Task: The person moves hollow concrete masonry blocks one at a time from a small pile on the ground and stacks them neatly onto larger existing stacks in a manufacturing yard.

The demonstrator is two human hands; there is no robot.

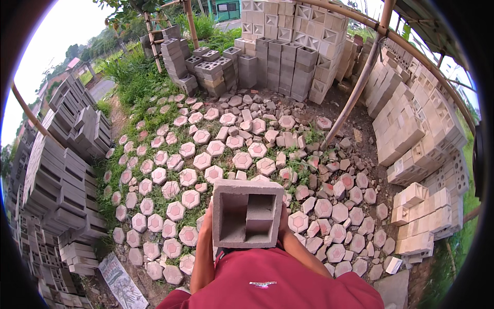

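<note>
A grey concrete ventilation block (249, 188) is held up close against my red shirt, its hollow face turned up. Inside its square frame, inner walls divide the space into a tall opening on one side and smaller cells on the other. My left hand (208, 215) grips the block's left side, and my right hand (283, 224) grips the right side. Most of the fingers are hidden behind and under the block. Below it, hexagonal paving stones (213, 174) with reddish centres lie on the ground.
Tall stacks of grey hollow blocks (278, 62) stand at the back. More blocks (62, 175) are piled at the left, and pale blocks (406, 129) at the right. A slanting bamboo post (357, 90) stands at the right back. Broken stones and grass make the footing uneven.
</note>
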